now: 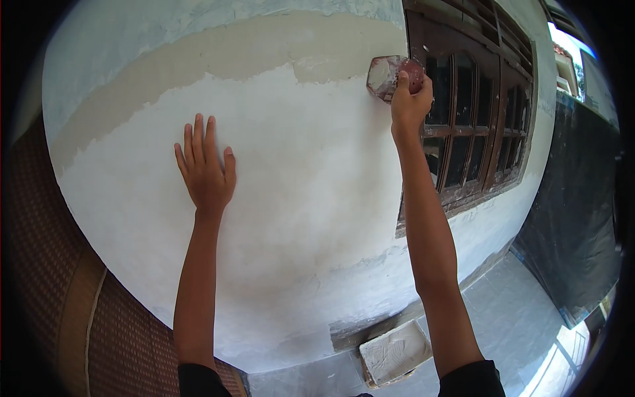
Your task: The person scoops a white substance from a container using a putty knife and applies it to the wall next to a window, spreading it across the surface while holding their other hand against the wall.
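My right hand grips a putty knife by its dark red, white-spattered handle. The blade of the putty knife carries pale filler and overlaps the wall beside the window frame. My left hand rests against the wall with its fingers spread and holds nothing. Around both hands, the wall has a smooth white coat in its middle. Above that coat runs a ragged-edged beige band, with older pale blue-grey paint higher up.
A brown wooden window with dark panes is set in the wall at right. On the grey tiled floor stands a tray of white filler close to the wall. A woven brown panel lines the left, and a dark sheet hangs at right.
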{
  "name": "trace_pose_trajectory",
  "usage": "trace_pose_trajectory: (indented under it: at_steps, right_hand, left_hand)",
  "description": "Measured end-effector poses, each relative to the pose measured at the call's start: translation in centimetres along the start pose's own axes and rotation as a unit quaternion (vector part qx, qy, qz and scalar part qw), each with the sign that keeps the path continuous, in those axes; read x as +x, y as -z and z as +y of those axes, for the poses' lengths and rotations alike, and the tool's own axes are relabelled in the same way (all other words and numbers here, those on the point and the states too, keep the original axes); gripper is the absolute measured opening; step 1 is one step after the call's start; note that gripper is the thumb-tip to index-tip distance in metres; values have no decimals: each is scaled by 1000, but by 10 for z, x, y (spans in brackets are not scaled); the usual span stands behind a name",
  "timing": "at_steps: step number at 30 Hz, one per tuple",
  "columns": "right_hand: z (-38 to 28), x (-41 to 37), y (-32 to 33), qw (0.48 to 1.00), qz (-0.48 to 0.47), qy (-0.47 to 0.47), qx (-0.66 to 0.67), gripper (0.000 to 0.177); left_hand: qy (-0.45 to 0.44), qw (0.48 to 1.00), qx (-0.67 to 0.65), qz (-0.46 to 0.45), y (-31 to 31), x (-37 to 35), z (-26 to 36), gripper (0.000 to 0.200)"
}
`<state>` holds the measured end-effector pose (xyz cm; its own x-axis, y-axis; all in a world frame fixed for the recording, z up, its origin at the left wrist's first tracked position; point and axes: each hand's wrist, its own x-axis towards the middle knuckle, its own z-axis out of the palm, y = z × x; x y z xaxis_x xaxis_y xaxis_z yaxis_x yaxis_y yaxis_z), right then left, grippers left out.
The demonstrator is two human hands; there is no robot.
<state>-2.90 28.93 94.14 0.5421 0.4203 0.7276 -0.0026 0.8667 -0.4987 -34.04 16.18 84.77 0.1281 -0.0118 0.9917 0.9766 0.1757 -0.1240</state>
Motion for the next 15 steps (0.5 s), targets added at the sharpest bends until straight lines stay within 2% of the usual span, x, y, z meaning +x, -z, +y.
trace_pose_trajectory:
  at_steps: [3, 5, 7, 9, 13, 15]
  right_hand:
    - [6, -3, -10, 996, 11, 39, 73, 31]
    - [-19, -29, -32, 991, -90, 85, 44, 33]
    - [-37, -46, -44, 988, -138, 70, 28, 35]
    - [-37, -45, -48, 986, -147, 82, -10, 35]
    - [-25, -20, -25, 999, -47, 6, 14, 31]
    - [-16, -8, -15, 998, 46, 43, -24, 31]
  left_hand:
    - [0, 1000, -2, 0, 0, 0, 1, 56]
    - [0, 1000, 0, -3, 1, 1, 1, 56]
    - [-1, 1000, -1, -4, 0, 0, 0, 56]
    - [-2, 1000, -1, -4, 0, 0, -2, 56]
    - [2, 1000, -18, -14, 0, -1, -1, 58]
    - [4, 1000, -17, -11, -1, 0, 0, 58]
